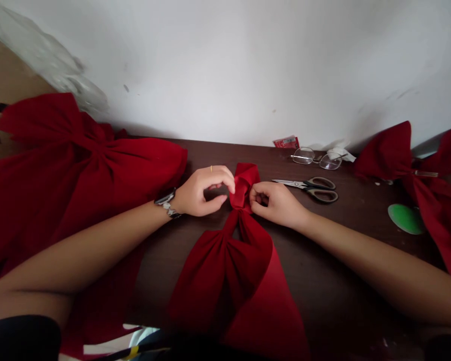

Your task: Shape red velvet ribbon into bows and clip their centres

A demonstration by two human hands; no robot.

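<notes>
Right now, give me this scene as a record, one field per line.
Left hand: fingers at the left edge of the cloth, thumb apart
Right hand: curled at its right edge; grip unclear
Cloth: red; narrow at the hands, spreading toward the camera
Left wrist: watch
Right of right hand: scissors
Behind scissors: glasses, packet
Far right: green disc, red bow
Far left: second red bow
Surface: dark table

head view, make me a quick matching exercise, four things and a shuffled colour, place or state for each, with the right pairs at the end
Column one:
1. scissors
2. watch
3. disc
4. folded cloth

Column two:
A. green
B. between the left hand and the right hand
C. dark-handled, lying flat
D. worn on the left wrist

Pairs: 1-C, 2-D, 3-A, 4-B
</notes>
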